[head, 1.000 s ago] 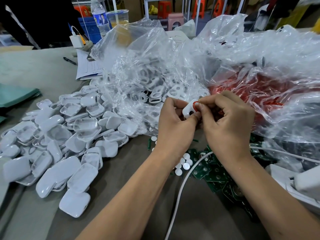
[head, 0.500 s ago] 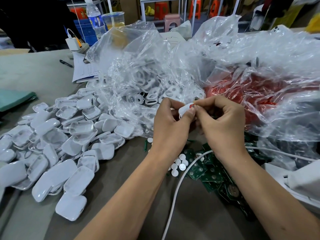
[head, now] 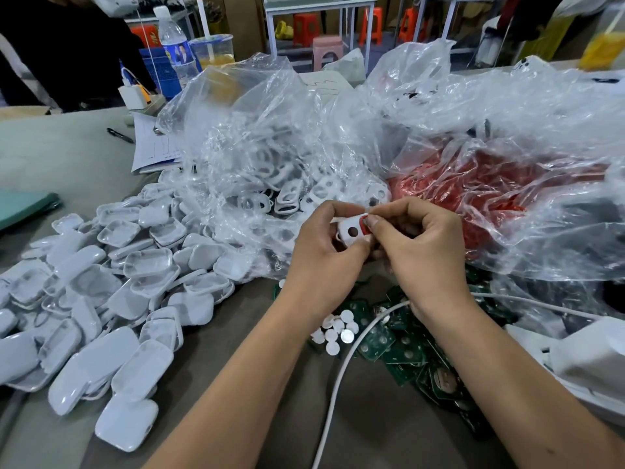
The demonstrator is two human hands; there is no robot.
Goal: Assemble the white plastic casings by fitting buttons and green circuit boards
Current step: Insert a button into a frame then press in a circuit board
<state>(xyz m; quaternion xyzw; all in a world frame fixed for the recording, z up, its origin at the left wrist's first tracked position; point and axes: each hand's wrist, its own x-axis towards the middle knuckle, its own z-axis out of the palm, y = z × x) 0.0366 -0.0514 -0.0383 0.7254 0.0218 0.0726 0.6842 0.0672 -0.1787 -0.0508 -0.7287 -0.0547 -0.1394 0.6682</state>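
Observation:
My left hand [head: 321,252] grips a small white casing [head: 350,230] with a round hole in its face. My right hand [head: 419,245] pinches a red button [head: 364,222] against the casing's right end. Both hands hover above the table in front of the plastic bags. Below them lie several green circuit boards [head: 399,346] and small white round buttons [head: 334,331]. A big heap of white casing halves [head: 111,292] covers the table on the left.
A clear bag of white casing fronts [head: 270,184] and a bag of red buttons [head: 480,187] lie behind the hands. A white cable [head: 341,377] crosses the boards. A white device [head: 595,363] sits at right. Papers, a pen, a bottle and a cup stand at the back left.
The casing has turned in my fingers, so its face with the round hole now shows. My right fingers stay on the red button at its end.

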